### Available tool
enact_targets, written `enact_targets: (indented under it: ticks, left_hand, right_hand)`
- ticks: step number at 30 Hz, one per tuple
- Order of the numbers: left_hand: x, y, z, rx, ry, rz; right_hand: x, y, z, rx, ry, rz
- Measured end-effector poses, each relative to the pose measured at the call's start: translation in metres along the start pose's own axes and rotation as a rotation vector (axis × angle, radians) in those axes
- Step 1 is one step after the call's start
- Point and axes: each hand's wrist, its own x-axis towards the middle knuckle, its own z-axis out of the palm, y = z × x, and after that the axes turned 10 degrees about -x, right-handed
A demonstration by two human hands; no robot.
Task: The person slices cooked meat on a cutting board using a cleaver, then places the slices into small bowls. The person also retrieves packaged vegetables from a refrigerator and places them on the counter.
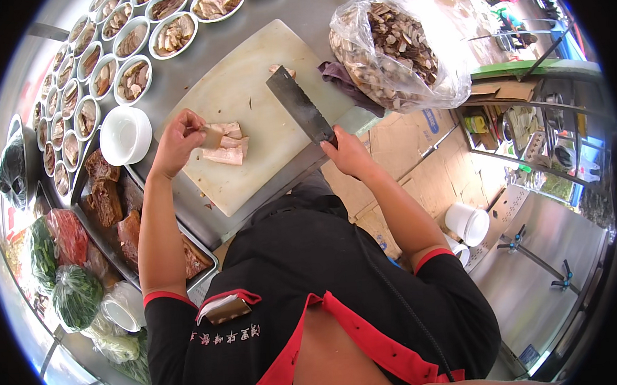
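My right hand grips the handle of a cleaver, whose broad dark blade lies over the right part of a pale plastic cutting board. On the board's left part, the fingers of my left hand pinch a thin slice of meat. Beside those fingers lie several pieces of cooked pork. Another small piece of meat sits near the blade's tip. A stack of empty white bowls stands left of the board, just beyond my left hand.
Rows of white bowls holding sliced meat cover the far left counter. A metal tray with large meat chunks is beside my left forearm. Right of the board stand a purple cloth and an open plastic bag of sliced food.
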Motion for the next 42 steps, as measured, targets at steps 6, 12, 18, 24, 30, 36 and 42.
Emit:
enact_targets:
  ticks: [6, 12, 18, 24, 30, 36, 42]
  left_hand:
    - [0.006, -0.059, 0.019, 0.865, -0.291, -0.005]
    - [-0.015, -0.07, 0.03, 1.089, -0.094, 0.352]
    - [-0.02, -0.079, 0.015, 1.269, -0.135, 0.219]
    - [-0.016, -0.081, 0.024, 1.173, -0.178, 0.176]
    - [0.0, -0.094, 0.011, 1.017, -0.123, 0.15]
    - [0.011, -0.072, 0.009, 1.077, -0.098, 0.274]
    - [-0.005, -0.133, 0.024, 1.36, 0.07, 0.341]
  right_hand:
    - [0.003, -0.003, -0.004, 0.019, -0.007, -0.013]
    - [0.003, 0.005, 0.002, 0.011, 0.013, -0.029]
    - [0.005, 0.001, -0.001, 0.028, 0.01, -0.033]
    - [0.005, -0.007, -0.003, -0.007, 0.002, -0.03]
    - [0.011, -0.009, -0.003, -0.038, 0.005, -0.042]
    - [0.015, -0.011, -0.008, -0.066, -0.006, -0.065]
    - [0.013, -0.012, -0.007, -0.014, -0.017, -0.049]
